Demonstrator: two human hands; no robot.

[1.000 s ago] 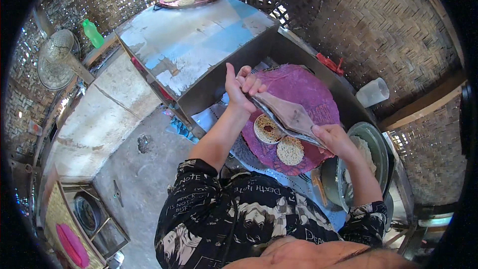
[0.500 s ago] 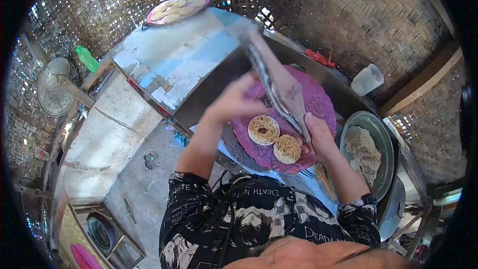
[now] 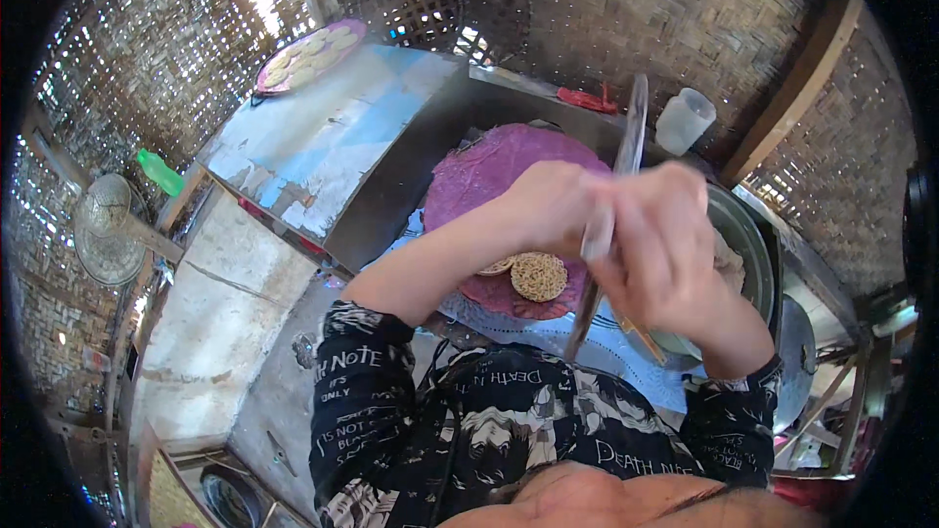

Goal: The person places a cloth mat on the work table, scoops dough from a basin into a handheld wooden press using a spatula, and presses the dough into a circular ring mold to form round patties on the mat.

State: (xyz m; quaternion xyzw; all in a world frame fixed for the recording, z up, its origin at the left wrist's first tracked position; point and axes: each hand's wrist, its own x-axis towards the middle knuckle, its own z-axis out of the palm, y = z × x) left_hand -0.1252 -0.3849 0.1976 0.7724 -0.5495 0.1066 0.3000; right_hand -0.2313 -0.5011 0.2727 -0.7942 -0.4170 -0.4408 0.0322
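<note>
My right hand [image 3: 665,249] is closed on a flat, thin grey sheet [image 3: 634,127], seen edge-on and blurred. Against it my left hand [image 3: 558,200] is bent inward with its fingers curled; what they grip is hidden. A short pale strip [image 3: 599,230] shows between the hands, too smeared to name. Below the left forearm, a round cake of tan, noodle-like strands [image 3: 538,279] lies on the purple round tray [image 3: 499,161]. A second such cake [image 3: 496,267] is mostly hidden by that forearm.
Beyond my right hand stands a large green basin [image 3: 753,235], partly covered. A white plastic jug [image 3: 685,121] and a red bag [image 3: 587,99] are near the woven wall. At the far left, a pink tray of pale discs [image 3: 308,59] rests on a blue-white tabletop [image 3: 362,108].
My left hand has moved right to meet my right hand. The sheet has turned more upright and nearly edge-on. My view has shifted, and the left forearm now covers part of the purple tray.
</note>
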